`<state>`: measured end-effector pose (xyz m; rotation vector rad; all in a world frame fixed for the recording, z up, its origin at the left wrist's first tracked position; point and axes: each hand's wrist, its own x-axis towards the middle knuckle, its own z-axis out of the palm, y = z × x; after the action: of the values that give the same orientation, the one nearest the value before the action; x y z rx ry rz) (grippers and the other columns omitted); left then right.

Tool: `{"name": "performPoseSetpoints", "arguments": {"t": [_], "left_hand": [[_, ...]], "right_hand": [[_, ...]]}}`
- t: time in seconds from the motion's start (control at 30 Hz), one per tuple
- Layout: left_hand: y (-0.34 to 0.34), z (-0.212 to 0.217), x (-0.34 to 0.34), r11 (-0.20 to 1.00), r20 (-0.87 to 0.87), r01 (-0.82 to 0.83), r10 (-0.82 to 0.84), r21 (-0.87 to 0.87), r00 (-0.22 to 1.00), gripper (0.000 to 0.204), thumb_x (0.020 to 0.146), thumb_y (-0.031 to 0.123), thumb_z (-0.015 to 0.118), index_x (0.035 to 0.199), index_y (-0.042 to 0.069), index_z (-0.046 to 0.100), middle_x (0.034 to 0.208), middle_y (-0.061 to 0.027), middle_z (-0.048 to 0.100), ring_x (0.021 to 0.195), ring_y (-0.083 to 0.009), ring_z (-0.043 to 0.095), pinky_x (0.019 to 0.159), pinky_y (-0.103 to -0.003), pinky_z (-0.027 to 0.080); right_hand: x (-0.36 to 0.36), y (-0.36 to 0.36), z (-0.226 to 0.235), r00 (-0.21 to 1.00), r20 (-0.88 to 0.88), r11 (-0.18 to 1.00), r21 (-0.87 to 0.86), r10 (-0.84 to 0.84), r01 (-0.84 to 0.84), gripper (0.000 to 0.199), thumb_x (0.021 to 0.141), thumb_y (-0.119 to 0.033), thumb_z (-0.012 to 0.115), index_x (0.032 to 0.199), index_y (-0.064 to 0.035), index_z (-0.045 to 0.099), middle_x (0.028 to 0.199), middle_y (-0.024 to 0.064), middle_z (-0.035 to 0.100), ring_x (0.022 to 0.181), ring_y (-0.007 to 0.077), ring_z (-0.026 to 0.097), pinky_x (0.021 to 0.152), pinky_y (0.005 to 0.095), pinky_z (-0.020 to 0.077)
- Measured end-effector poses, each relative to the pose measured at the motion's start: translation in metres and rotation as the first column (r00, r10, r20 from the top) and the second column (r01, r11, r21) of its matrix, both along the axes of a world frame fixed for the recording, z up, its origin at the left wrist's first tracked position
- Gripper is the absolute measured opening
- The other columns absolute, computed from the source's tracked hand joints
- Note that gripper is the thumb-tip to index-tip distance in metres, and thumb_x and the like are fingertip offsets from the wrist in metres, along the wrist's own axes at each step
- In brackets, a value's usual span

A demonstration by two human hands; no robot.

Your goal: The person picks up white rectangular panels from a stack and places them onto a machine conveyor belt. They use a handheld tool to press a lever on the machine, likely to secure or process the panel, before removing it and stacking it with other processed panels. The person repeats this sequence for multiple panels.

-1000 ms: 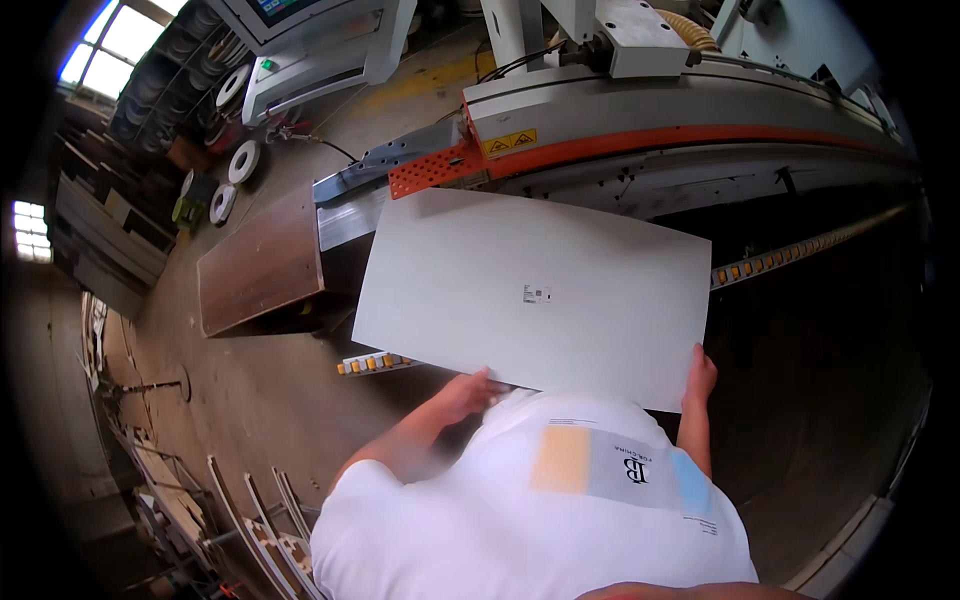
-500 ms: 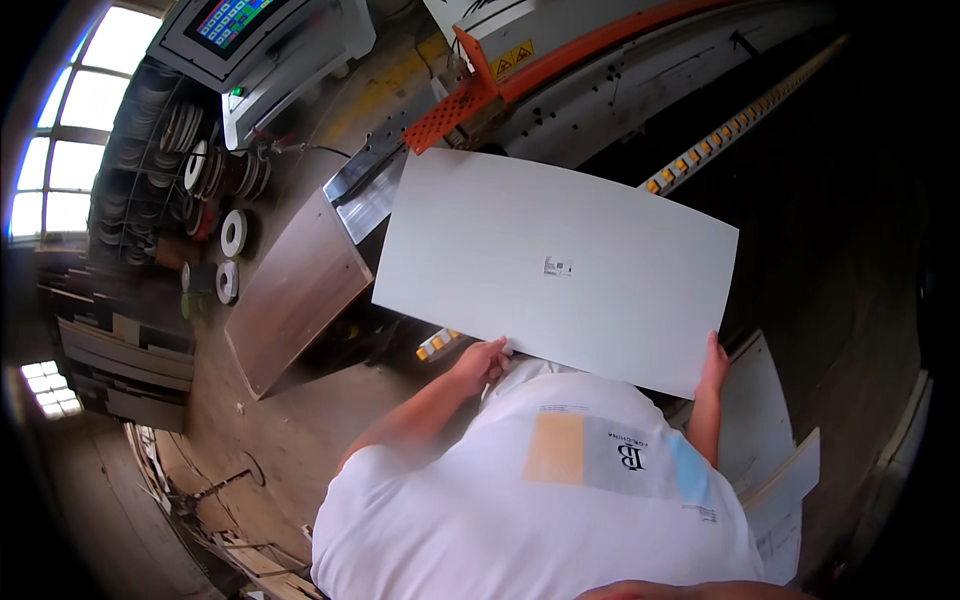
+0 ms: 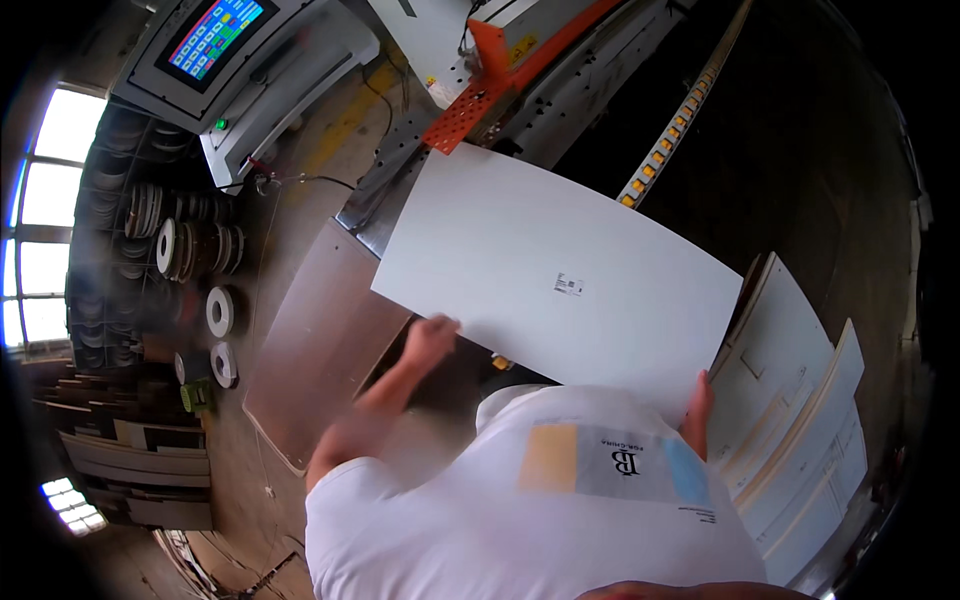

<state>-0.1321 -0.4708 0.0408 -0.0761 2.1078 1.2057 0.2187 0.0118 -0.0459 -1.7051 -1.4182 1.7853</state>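
Observation:
A large white rectangular panel with a small printed label lies in front of me. Its far left corner meets the perforated orange guard of a machine. My right hand grips the panel's near right corner, with the fingers partly hidden beneath it. Near the panel's left front edge, my left hand is smeared by motion. Whether it touches the edge there cannot be made out.
A brown board stretches along the left of the panel. The orange guard and a roller rail lie beyond. White panels are stacked at right. A control screen and edge-band rolls stand at left.
My left hand has moved left along the panel's front edge, away from my body. The right hand stays at the near right corner. My view has shifted, showing more of the stacked panels.

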Motion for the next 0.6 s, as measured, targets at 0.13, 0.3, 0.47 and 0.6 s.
{"name": "performPoseSetpoints", "arguments": {"t": [0.13, 0.3, 0.47, 0.6], "left_hand": [[-0.117, -0.029, -0.137, 0.932, -0.345, -0.27, 0.342, 0.241, 0.874, 0.017, 0.094, 0.017, 0.06, 0.096, 0.001, 0.066, 0.075, 0.0011, 0.059, 0.068, -0.011, 0.055, 0.061, -0.028, 0.044], [-0.202, -0.017, -0.324, 0.818, -0.657, -0.534, 0.524, 0.212, 0.542, 0.039, 0.085, 0.028, 0.07, 0.111, 0.0, 0.064, 0.094, -0.0121, 0.069, 0.086, -0.0242, 0.066, 0.078, -0.036, 0.05], [-0.238, -0.037, -0.407, 0.828, -0.743, -0.56, 0.384, 0.014, 0.549, 0.046, 0.081, 0.043, 0.071, 0.107, 0.006, 0.069, 0.1, -0.0131, 0.072, 0.095, -0.0318, 0.068, 0.086, -0.039, 0.05], [-0.259, -0.042, -0.424, 0.814, -0.706, -0.58, 0.395, -0.027, 0.588, 0.046, 0.081, 0.051, 0.068, 0.106, 0.012, 0.072, 0.101, -0.0091, 0.073, 0.099, -0.0304, 0.068, 0.087, -0.039, 0.05]], "right_hand": [[0.023, -0.095, 0.022, 0.979, -0.174, 0.98, -0.188, -0.102, 0.069, 0.049, 0.102, -0.041, 0.048, 0.118, 0.0035, 0.063, 0.108, 0.0122, 0.067, 0.095, 0.0225, 0.064, 0.084, 0.037, 0.0517], [0.045, -0.179, 0.027, 0.949, -0.267, 0.966, -0.235, -0.167, 0.104, 0.049, 0.102, -0.041, 0.048, 0.122, 0.0027, 0.061, 0.112, 0.0121, 0.067, 0.099, 0.023, 0.064, 0.086, 0.0371, 0.0515], [0.053, -0.202, 0.033, 0.949, -0.266, 0.978, -0.166, -0.168, 0.127, 0.05, 0.102, -0.041, 0.048, 0.126, 0.0019, 0.058, 0.115, 0.012, 0.066, 0.102, 0.0235, 0.064, 0.088, 0.0372, 0.0513], [0.047, -0.2, 0.029, 0.965, -0.222, 0.984, -0.139, -0.138, 0.109, 0.05, 0.102, -0.041, 0.048, 0.129, 0.0003, 0.055, 0.121, 0.0114, 0.064, 0.109, 0.0238, 0.062, 0.092, 0.0361, 0.05]]}}
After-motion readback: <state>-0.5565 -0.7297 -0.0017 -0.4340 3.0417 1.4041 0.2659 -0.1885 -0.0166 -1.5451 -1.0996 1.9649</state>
